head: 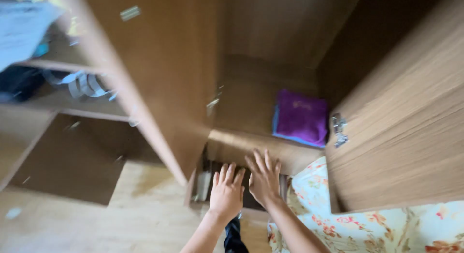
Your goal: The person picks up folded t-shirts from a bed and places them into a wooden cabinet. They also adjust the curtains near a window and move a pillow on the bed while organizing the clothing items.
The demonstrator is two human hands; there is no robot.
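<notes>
I look down into an open wooden wardrobe. My left hand (227, 192) and my right hand (263, 178) reach side by side, palms down and fingers spread, toward the dark lowest compartment (205, 183) below the shelf edge (232, 144). Neither hand holds anything that I can see. On that shelf, further back and to the right, lies a folded purple cloth (302, 115) on top of a folded blue one (290, 137). The picture is blurred by motion.
An open wardrobe door (406, 132) with a metal hinge (338, 129) stands at the right. Another open door (159, 74) stands at the left. Left shelves hold clothes and a grey strap (82, 83). Floral fabric (367, 224) lies below the right door. Wooden floor (96, 224) is at bottom left.
</notes>
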